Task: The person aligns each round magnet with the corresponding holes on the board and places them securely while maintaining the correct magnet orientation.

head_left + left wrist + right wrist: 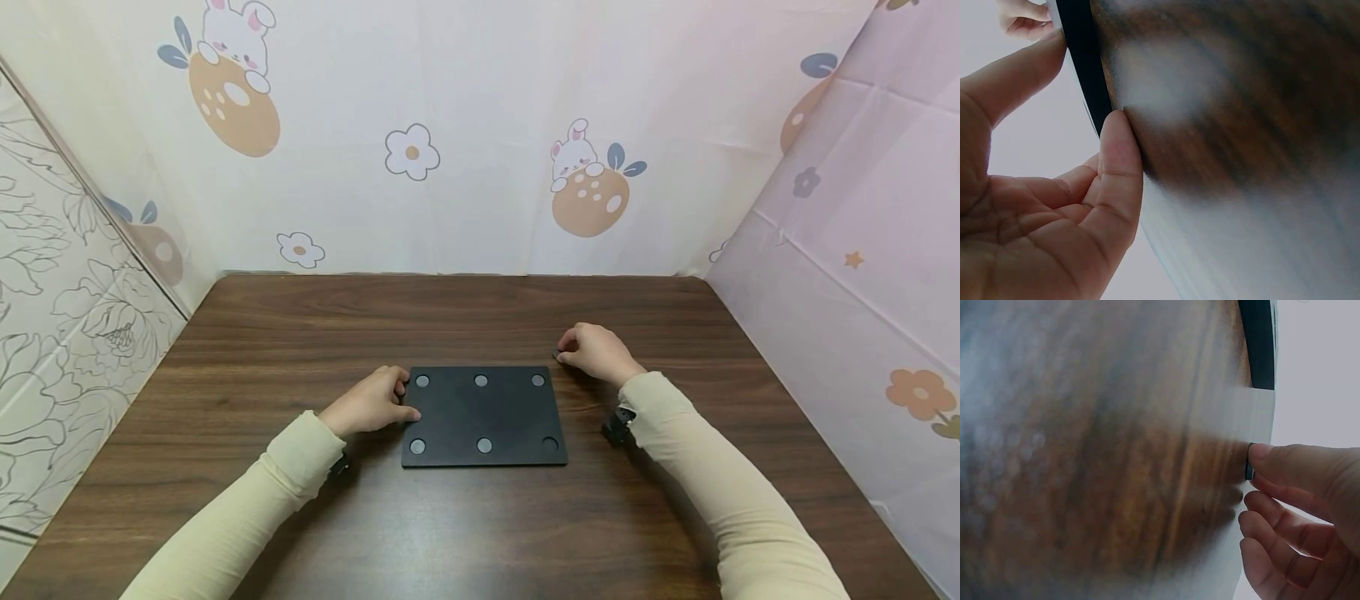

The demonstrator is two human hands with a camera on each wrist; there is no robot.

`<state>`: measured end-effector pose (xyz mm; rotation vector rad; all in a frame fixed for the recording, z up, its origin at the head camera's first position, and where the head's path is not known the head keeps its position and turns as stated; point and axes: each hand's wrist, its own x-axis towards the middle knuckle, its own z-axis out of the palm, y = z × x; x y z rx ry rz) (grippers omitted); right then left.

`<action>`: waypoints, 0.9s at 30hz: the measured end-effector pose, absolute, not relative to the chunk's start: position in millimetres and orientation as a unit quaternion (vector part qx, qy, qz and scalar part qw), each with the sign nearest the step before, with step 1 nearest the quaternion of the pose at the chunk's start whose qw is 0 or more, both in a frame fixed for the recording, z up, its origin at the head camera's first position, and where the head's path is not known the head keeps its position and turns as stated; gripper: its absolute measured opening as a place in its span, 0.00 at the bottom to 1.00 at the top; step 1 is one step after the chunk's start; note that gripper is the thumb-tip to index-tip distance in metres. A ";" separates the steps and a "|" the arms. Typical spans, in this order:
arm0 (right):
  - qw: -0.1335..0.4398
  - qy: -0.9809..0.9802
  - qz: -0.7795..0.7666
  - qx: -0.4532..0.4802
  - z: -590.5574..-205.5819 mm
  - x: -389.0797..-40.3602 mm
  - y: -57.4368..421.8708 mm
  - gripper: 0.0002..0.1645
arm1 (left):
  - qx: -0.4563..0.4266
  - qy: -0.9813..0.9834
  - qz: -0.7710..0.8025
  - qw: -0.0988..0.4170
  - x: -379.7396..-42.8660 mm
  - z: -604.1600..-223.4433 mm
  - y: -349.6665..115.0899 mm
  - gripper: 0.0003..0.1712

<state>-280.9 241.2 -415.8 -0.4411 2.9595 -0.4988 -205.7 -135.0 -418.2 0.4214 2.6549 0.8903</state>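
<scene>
A flat black rectangular board (483, 417) lies on the table. Several round grey discs (484, 446) sit in recesses along its far and near edges, while the near-right recess (550, 445) shows dark with no disc in it. My left hand (367, 400) holds the board's left edge, thumb on its rim and fingers curled by the far-left corner. Beyond the far-right corner, my right hand (597, 352) pinches a small dark disc (1249, 464) between thumb and index finger, low at the tabletop. In the right wrist view its other fingers curl loosely beneath.
The brown wood-grain table (480, 533) reaches back to a patterned curtain (480, 167). Similar printed cloth hangs on the right, and a floral panel (67, 333) stands on the left. A small black device (618, 426) is worn at my right wrist.
</scene>
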 end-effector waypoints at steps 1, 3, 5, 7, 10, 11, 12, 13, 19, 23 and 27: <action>0.054 0.974 -0.163 -0.146 -415.9 -281.0 241.2 0.12 | 0.147 0.926 0.311 0.154 -205.8 -418.3 -135.0 0.39; 0.054 0.975 -0.162 -0.145 -415.4 -281.1 241.2 0.12 | 0.147 0.926 0.311 0.154 -205.8 -418.2 -135.0 0.39; 0.053 0.975 -0.162 -0.143 -414.8 -280.8 241.1 0.12 | 0.147 0.927 0.310 0.154 -205.7 -418.1 -134.9 0.39; 0.054 0.975 -0.163 -0.141 -414.5 -280.4 240.6 0.12 | 0.146 0.927 0.310 0.154 -205.7 -418.0 -134.9 0.39; 0.056 0.975 -0.165 -0.140 -414.1 -279.4 240.1 0.12 | 0.146 0.927 0.310 0.154 -205.8 -417.8 -134.8 0.39; 0.056 0.974 -0.166 -0.140 -413.9 -279.0 240.0 0.12 | 0.146 0.927 0.310 0.154 -205.7 -417.8 -134.7 0.39; 0.055 0.974 -0.167 -0.141 -413.6 -278.5 240.0 0.12 | 0.146 0.927 0.310 0.154 -205.7 -417.8 -134.6 0.39; 0.055 0.974 -0.168 -0.142 -413.2 -277.9 240.1 0.12 | 0.146 0.927 0.310 0.153 -205.6 -417.9 -134.5 0.39; 0.058 0.972 -0.175 -0.144 -409.4 -274.1 243.0 0.13 | 0.154 0.928 0.307 0.147 -205.4 -417.6 -133.8 0.37; 0.062 0.970 -0.183 -0.147 -406.9 -271.0 245.1 0.14 | 0.156 0.929 0.304 0.144 -205.7 -417.6 -133.6 0.35; 0.060 0.969 -0.186 -0.151 -405.2 -267.3 245.4 0.14 | 0.155 0.929 0.303 0.145 -205.9 -417.6 -133.9 0.35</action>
